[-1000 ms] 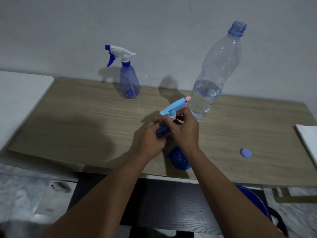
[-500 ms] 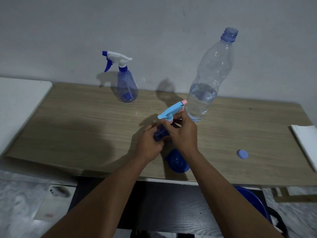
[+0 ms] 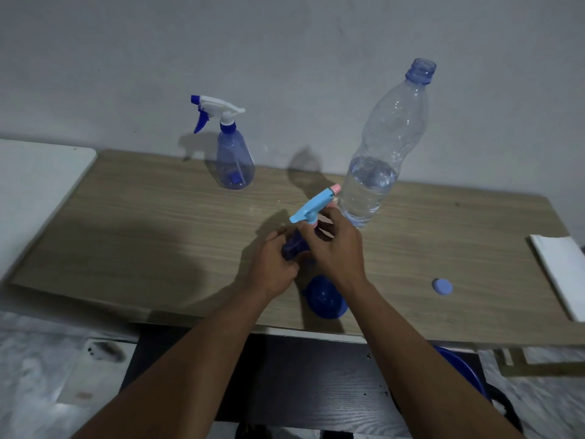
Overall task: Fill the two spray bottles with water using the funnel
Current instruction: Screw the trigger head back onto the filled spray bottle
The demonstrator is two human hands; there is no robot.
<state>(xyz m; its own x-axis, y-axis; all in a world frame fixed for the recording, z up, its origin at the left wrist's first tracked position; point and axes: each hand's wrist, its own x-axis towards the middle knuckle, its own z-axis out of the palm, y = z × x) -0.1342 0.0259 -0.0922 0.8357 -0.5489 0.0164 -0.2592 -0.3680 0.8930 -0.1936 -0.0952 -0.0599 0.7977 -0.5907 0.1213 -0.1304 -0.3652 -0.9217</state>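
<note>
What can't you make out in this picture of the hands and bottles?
Head view: held spray bottle, body covered by the gripping left hand and right hand, so water level is unreadable.
Head view: funnel, partly under the right wrist; spout unseen.
Head view: blue round thing below the table, mostly hidden by its edge; unidentifiable.
Head view: white sheet, cut off by the right edge.
</note>
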